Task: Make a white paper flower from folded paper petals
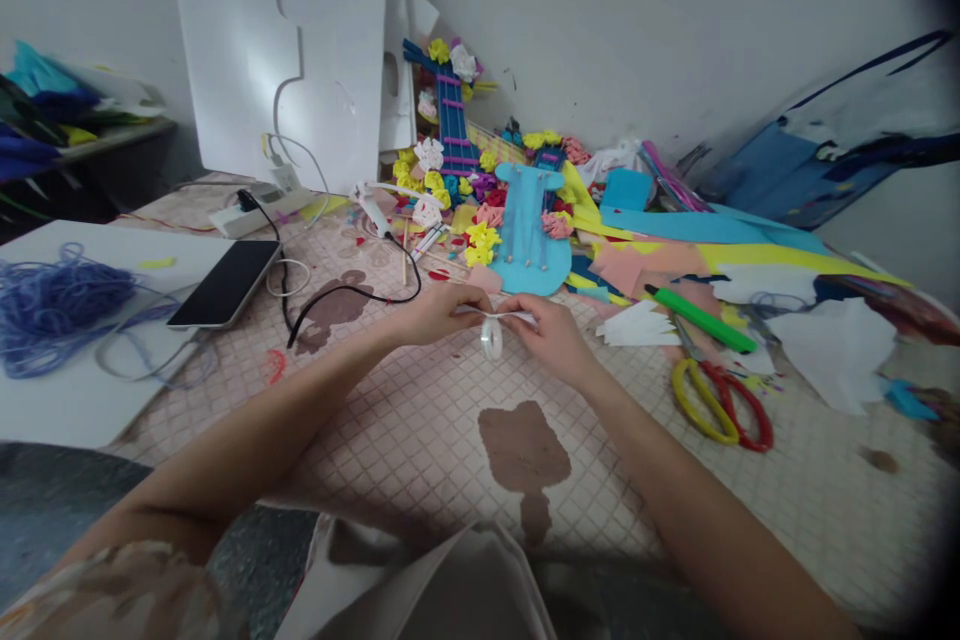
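My left hand point(439, 314) and my right hand point(553, 332) meet over the table, fingers pinched on a thin white paper strip point(519, 316) that runs between them. Just below the strip, between the two hands, is a small roll of clear tape point(491, 340); whether it hangs from the strip or rests on the table I cannot tell. Behind the hands lies a light blue guitar-shaped cutout point(529, 240) edged with crumpled paper flowers. To the right of my right hand is a stack of white paper strips point(637, 324).
Scissors point(724, 405) with yellow and red handles and a green cutter point(701, 318) lie on the right. At left are a phone point(226, 284), blue yarn point(64, 295) and a power strip point(259, 208). A glue gun point(373, 210) trails a black cord. White boards point(225, 40) lean behind.
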A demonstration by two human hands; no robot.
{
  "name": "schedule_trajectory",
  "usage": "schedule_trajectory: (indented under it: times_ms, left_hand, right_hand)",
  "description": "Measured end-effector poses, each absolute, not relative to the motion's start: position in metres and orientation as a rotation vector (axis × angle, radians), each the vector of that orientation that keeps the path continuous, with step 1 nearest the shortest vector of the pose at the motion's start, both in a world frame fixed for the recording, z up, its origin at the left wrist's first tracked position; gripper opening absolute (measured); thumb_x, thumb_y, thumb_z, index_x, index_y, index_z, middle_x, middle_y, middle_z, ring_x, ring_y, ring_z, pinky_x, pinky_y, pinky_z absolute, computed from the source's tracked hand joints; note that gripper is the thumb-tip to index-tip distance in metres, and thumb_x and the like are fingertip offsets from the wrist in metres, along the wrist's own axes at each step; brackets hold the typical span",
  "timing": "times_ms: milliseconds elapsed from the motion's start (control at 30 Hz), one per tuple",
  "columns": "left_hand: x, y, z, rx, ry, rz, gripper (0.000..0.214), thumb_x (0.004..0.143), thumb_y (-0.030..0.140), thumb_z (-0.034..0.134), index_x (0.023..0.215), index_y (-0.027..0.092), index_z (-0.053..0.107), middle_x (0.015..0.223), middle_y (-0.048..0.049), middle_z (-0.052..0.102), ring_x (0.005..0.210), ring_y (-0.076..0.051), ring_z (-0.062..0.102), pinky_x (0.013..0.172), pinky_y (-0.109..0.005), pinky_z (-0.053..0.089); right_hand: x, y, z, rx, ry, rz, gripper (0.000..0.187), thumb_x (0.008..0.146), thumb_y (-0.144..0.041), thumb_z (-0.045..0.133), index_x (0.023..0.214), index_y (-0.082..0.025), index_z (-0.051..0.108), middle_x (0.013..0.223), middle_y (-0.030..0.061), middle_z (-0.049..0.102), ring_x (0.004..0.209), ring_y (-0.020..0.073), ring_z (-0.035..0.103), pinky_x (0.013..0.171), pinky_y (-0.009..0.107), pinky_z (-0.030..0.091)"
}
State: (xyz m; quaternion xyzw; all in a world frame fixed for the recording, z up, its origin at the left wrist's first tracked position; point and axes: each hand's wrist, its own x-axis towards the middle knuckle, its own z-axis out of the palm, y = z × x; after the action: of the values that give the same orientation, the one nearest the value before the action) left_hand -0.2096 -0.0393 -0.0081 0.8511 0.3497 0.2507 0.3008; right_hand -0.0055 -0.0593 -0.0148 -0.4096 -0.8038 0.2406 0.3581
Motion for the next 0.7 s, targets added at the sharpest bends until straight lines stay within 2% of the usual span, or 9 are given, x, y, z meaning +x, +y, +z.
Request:
schedule_trajectory:
  times_ms: [200, 433, 600, 700]
  left_hand:
    - [-0.211, -0.031, -0.015, 2.158, 0.765, 0.607, 0.021, 0.084, 0.030, 0.052, 0.085, 0.012, 0.064, 0.074, -0.0009, 0.061, 0.067, -0.010, 0.052, 0.062, -0.020, 0.038]
    - [-0.209, -0.032, -0.021, 2.024, 0.791, 0.593, 0.023, 0.083, 0.033, 0.054, 0.082, 0.011, 0.062, 0.072, -0.0006, 0.058, 0.066, -0.010, 0.051, 0.060, -0.019, 0.040]
    - [-0.204, -0.035, -0.024, 1.773, 0.844, 0.611, 0.026, 0.081, 0.036, 0.054, 0.082, 0.011, 0.062, 0.072, -0.0007, 0.059, 0.065, -0.010, 0.053, 0.061, -0.021, 0.041]
    - [-0.202, -0.037, -0.023, 1.740, 0.958, 0.657, 0.023, 0.078, 0.033, 0.057, 0.078, 0.011, 0.063, 0.069, 0.0000, 0.059, 0.062, -0.009, 0.052, 0.059, -0.021, 0.039]
  right_hand:
    - [-0.005, -0.062, -0.010, -1.065, -2.064, 0.737, 0.010, 0.083, -0.026, 0.054, 0.083, -0.020, 0.062, 0.084, 0.0023, 0.068, 0.080, 0.0184, 0.062, 0.072, 0.030, 0.045]
    - [-0.003, -0.062, -0.015, -1.068, -1.996, 0.782, 0.007, 0.081, -0.024, 0.055, 0.087, -0.021, 0.055, 0.085, 0.0015, 0.064, 0.082, 0.0179, 0.060, 0.073, 0.030, 0.044]
    - [0.000, -0.057, -0.016, -0.879, -2.071, 0.703, 0.015, 0.080, -0.014, 0.047, 0.087, -0.022, 0.057, 0.104, 0.0056, 0.061, 0.102, 0.0205, 0.055, 0.088, 0.039, 0.042]
    - [0.001, -0.057, -0.014, -0.883, -2.084, 0.554, 0.017, 0.085, -0.017, 0.045, 0.087, -0.022, 0.061, 0.113, 0.0073, 0.060, 0.111, 0.0225, 0.051, 0.097, 0.045, 0.037]
